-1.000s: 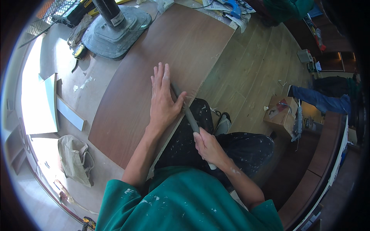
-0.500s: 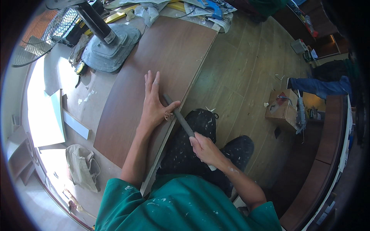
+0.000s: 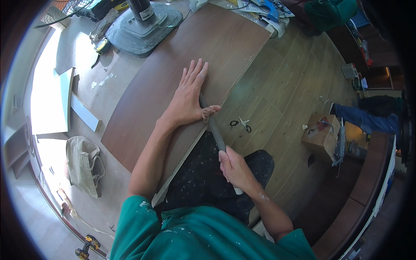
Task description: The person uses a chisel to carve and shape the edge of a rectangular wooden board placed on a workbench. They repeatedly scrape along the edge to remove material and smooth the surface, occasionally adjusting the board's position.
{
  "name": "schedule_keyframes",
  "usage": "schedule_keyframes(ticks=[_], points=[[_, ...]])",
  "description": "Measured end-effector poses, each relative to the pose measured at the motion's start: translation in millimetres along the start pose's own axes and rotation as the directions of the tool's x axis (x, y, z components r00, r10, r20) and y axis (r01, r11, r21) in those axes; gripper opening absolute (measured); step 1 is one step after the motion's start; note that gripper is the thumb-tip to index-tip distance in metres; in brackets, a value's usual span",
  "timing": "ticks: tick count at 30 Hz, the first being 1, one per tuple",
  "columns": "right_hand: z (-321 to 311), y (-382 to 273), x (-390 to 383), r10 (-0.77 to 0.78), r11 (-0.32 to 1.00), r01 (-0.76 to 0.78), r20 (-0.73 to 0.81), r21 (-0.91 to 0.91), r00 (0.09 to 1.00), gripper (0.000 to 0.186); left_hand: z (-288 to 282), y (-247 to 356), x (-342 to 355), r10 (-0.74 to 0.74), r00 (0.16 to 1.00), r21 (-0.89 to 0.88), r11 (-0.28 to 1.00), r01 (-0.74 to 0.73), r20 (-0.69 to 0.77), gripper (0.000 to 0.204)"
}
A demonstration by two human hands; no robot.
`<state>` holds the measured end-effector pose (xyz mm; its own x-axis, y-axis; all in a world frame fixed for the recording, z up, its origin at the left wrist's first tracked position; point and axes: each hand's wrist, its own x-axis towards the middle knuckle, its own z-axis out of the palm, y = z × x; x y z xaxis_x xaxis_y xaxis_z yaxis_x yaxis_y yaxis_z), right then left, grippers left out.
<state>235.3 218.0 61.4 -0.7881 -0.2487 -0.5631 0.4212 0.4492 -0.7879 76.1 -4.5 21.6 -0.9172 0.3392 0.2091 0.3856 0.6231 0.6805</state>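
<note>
My left hand [image 3: 187, 102] lies flat on a brown wood-grain board [image 3: 130, 117], fingers stretched out and pointing away from me. Its thumb reaches over a long grey file [image 3: 218, 135] at the board's right edge. The far end of the file is partly hidden beside that hand. A small brown ribbed or curled piece [image 3: 206, 114] shows by the thumb; I cannot tell what it is. Closer to me, my right hand [image 3: 236, 170] is wrapped round the near part of the file, whose pale end sticks out below the fist. The file slants across the edge over my dark trousers.
Scissors [image 3: 242, 123] lie on the wooden floor right of the board. Beyond them stand a cardboard box [image 3: 320, 133] and a caulking gun [image 3: 341, 145]. Left of the board are a cloth bag [image 3: 82, 164], white panels [image 3: 52, 104], a tape measure [image 3: 102, 46] and a heavy grey stand base [image 3: 143, 32].
The view has shifted, so the board sits differently and the scissors show fully. My left hand now lies flatter, its fingers closer together. My right hand still grips the file, now held more steeply.
</note>
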Motion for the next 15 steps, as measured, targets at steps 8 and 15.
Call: schedule_keyframes(ticks=[8, 15], points=[[9, 2, 2, 0.017, 0.999, -0.016, -0.022, 0.045, 1.000, 0.031, 11, 10, -21, -0.220, 0.969, 0.264, 0.934, 0.242, -0.113, 0.130], [12, 4, 3, -0.020, 1.000, 0.020, -0.050, 0.001, 0.999, 0.032, 13, 14, -30, -0.244, 0.958, 0.257, 0.926, 0.276, -0.151, 0.120]])
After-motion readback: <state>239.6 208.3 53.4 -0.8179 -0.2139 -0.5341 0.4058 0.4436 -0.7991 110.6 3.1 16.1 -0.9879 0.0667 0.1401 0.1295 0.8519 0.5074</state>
